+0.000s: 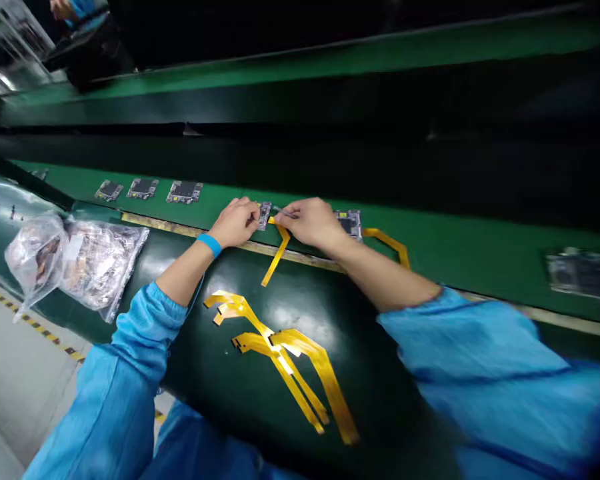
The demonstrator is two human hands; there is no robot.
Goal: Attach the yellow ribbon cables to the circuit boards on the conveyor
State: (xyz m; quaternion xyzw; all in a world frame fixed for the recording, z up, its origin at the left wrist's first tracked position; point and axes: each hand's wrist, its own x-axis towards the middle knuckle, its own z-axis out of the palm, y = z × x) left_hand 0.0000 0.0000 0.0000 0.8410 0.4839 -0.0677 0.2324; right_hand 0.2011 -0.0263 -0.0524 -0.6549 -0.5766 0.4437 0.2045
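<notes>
My left hand (236,223) is curled closed, pinching a small circuit board (264,215) at the near edge of the green conveyor belt (460,243). My right hand (313,222) is closed on thin tweezers (285,212) whose tip points at that board. A yellow flex cable (275,257) hangs from the board toward me. Just behind my right hand lies another circuit board (351,223) with its own yellow flex cable (390,243) attached.
Several loose yellow flex cables (280,353) lie on the dark bench in front of me. Three circuit boards (145,189) sit on the belt at the left. Clear plastic bags (75,260) of parts rest at the bench's left. A blurred board (583,272) is at right. Another person (80,13) stands far left.
</notes>
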